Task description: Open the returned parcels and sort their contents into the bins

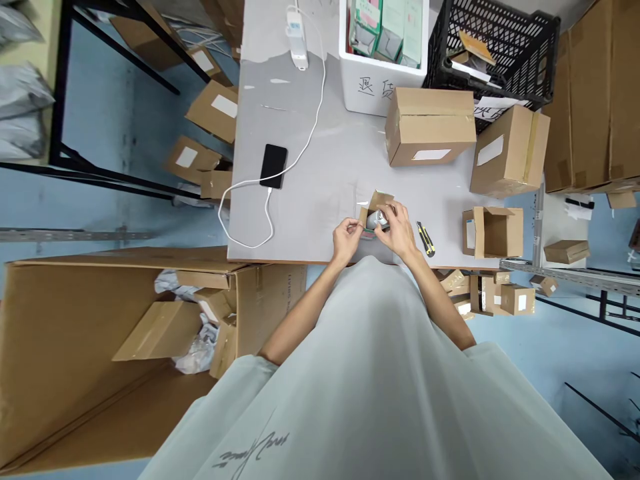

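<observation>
Close to the table's front edge, a small open cardboard box (377,198) stands between my hands with its flap raised. Inside its opening shows a silvery-white rounded item (376,219); its exact kind is too small to tell. My left hand (347,241) pinches the box's left edge with closed fingers. From the right, my right hand (399,231) curls over the box, its thumb and fingers closed on the silvery item. A yellow-and-black box cutter (425,239) lies on the table just right of my right hand.
On the grey table (300,220) lie a black phone (273,166), a white cable and a power strip (297,40). Behind are a white bin (367,93), a black crate (530,53) and cardboard boxes (433,127). A large open carton (75,347) stands left.
</observation>
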`<state>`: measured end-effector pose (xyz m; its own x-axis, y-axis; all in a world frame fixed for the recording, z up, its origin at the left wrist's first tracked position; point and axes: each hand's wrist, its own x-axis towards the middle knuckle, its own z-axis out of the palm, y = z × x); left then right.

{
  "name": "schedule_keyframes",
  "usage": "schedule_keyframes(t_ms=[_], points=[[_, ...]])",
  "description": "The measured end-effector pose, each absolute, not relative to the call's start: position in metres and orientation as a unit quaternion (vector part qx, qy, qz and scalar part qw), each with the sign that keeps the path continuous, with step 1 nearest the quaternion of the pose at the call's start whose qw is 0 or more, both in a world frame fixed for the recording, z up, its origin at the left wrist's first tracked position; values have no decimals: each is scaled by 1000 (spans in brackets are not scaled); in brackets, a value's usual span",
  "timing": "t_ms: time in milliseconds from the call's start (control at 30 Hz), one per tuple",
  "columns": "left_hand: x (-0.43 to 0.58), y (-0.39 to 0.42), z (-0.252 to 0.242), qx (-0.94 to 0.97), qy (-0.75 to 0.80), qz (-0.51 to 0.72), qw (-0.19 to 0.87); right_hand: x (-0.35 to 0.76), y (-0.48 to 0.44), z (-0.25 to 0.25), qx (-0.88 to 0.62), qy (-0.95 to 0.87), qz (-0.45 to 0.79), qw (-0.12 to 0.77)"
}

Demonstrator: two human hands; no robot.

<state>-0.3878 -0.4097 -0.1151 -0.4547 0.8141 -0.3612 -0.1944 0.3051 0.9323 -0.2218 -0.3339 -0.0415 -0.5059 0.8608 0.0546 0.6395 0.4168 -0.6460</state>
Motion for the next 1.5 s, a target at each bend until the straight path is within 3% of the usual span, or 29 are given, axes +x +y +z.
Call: schedule_keyframes(t_ms=[233,700,867,1033,1167,1500], points=[[-385,-409,-111,256,654,523,482,-226,-338,-76,-516,-776,331,148],[-392,-408,-102,271,675,494,476,-235,-339,-82,-546,-745,356,143],[-403,-409,-101,288,705,485,430,-216,-342,-76,-637,-655,356,197],[-414,-421,-99,474,667,433,378,-219,-355,-76,-601,-541,539,238],[-422,-430,-105,570,626,384,368,-231,-353,-75,-603,-456,601,259],[-432,-427,-116,604,602,362,376,-230,-328,-59,-677,-345,570,312]])
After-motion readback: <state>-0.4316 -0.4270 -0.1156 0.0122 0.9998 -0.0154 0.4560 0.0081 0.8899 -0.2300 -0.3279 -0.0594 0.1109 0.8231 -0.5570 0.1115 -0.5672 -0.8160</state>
